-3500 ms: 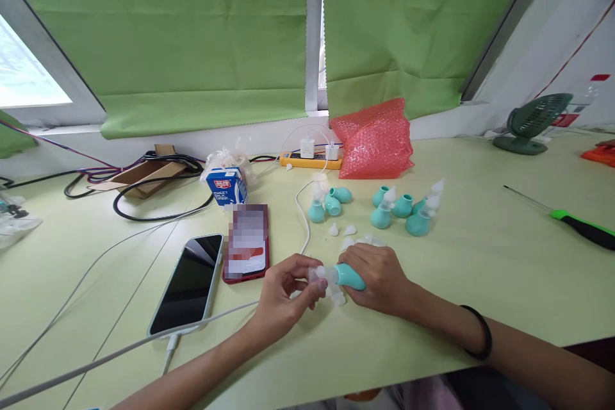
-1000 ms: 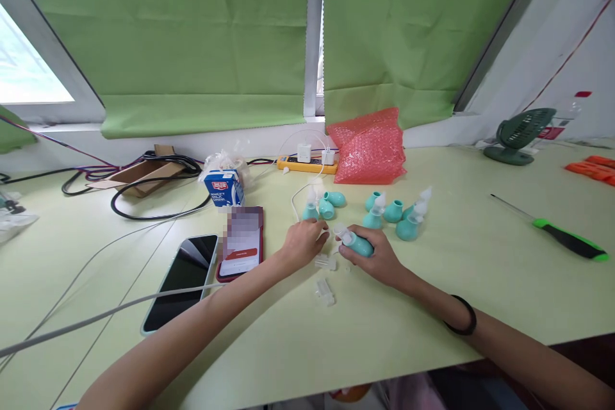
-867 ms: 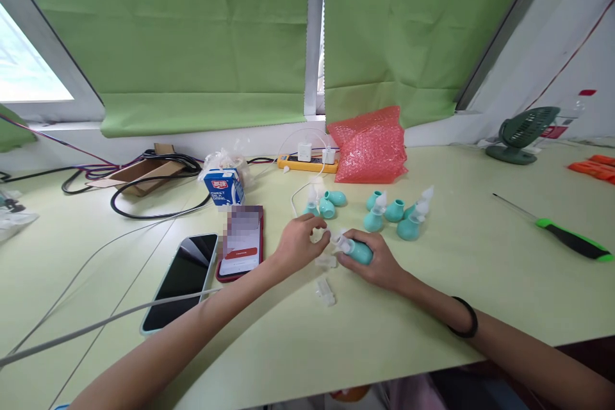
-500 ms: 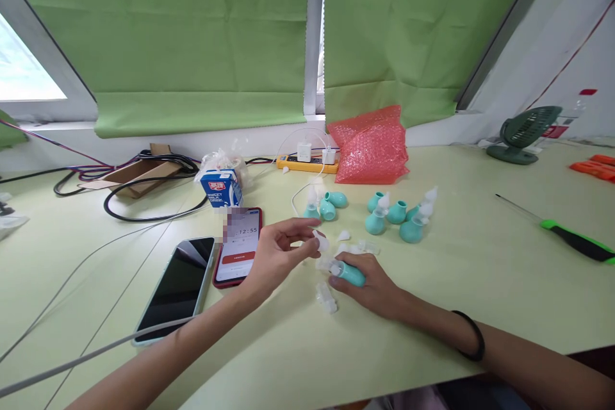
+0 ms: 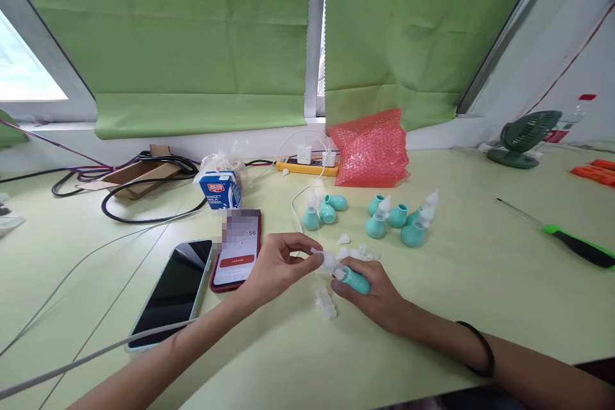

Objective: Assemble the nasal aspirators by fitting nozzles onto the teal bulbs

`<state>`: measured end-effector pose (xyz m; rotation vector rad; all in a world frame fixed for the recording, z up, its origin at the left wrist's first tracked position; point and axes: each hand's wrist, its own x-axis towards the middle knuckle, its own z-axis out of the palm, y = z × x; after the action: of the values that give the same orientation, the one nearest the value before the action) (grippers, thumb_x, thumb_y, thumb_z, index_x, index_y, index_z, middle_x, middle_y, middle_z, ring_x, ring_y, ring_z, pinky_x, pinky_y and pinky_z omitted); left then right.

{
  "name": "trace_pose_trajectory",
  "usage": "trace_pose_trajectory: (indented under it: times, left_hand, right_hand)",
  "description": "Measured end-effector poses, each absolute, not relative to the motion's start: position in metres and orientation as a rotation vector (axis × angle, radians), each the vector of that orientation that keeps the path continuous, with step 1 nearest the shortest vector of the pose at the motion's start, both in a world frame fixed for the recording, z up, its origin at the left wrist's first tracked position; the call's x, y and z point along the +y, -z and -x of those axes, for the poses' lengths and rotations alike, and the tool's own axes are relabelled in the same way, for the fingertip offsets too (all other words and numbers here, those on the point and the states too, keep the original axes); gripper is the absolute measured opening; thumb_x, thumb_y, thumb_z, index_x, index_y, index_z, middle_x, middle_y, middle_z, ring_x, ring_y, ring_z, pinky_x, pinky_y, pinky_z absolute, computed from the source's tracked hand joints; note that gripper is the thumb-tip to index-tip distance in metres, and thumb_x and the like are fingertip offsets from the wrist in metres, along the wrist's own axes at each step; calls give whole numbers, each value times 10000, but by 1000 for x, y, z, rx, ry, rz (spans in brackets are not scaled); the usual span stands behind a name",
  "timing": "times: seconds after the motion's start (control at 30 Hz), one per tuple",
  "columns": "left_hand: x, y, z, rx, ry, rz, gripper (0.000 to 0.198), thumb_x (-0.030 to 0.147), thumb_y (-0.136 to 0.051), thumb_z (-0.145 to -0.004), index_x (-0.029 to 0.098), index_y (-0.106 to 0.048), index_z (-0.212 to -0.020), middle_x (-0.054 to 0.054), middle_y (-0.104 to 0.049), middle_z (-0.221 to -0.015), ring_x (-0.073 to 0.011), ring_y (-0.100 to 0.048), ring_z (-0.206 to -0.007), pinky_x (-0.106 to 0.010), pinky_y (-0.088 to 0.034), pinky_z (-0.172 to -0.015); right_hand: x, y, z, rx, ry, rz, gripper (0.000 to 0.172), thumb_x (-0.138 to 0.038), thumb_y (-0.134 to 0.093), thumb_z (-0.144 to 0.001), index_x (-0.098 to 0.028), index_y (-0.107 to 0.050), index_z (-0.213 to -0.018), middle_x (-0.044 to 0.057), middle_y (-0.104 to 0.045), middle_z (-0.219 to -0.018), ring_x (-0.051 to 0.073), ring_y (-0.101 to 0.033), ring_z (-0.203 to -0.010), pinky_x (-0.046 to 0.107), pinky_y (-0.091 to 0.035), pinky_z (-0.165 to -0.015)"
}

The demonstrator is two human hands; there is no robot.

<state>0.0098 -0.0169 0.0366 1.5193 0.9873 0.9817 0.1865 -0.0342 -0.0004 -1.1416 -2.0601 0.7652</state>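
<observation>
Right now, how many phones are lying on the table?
2. A dark-screened phone lies on the left; a red-cased phone, screen lit, lies beside it, near the left hand. None looks hidden.

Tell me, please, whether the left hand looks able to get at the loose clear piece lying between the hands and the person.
Probably yes: the clear piece lies on bare table near the left hand, nothing between them; but that hand pinches a clear tip, so it is busy.
</observation>
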Motion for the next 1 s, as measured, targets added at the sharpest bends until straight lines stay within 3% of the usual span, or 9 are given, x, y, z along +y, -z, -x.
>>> trace_pose_trajectory:
  times: [0.2,0.33,0.5,0.63,1.0]
  left_hand:
    - [-11,-38,-2,950,-768,-1697,307,262,-647,-628,115,-648,-897,-85,-671,-831,-184,-595,-731,-244,-480,-602]
    - [-8,-49,4,1000,-592,-1895,281,252,-626,-643,134,-658,-897,-65,-680,-801,-153,-587,-652,-212,-453,-530]
    - [-12,-57,6,1008,-497,-2147,224,230,-624,-654,165,-672,-863,-36,-687,-752,-126,-578,-602,-189,-427,-514]
    - [-12,-51,5,1017,-488,-2220,223,216,-610,-673,156,-666,-880,-55,-686,-780,-136,-594,-629,-192,-431,-533]
    - [-9,-48,5,923,-519,-1990,215,265,-636,-648,120,-685,-799,-49,-679,-703,-119,-536,-594,-189,-407,-507]
  right_hand:
    - [-35,-2,-188,-2156,-573,1128,169,-320,-460,-790,-176,-491,-706,-9,-530,-627,110,-482,-580,224,-373,-591]
    - [-34,0,-189,-2255,-413,1076,136,-292,-473,-780,-169,-496,-726,10,-555,-628,131,-514,-587,236,-376,-565]
    - [-34,10,-191,-2348,-125,957,178,-276,-434,-795,-128,-505,-863,68,-606,-723,171,-558,-633,267,-391,-557]
    - [-33,15,-192,-2373,30,971,203,-282,-403,-811,-116,-506,-865,78,-606,-699,170,-563,-611,265,-388,-537]
    - [-38,1,-192,-2401,-227,1013,189,-317,-422,-814,-146,-501,-838,40,-599,-691,155,-561,-614,256,-384,-559]
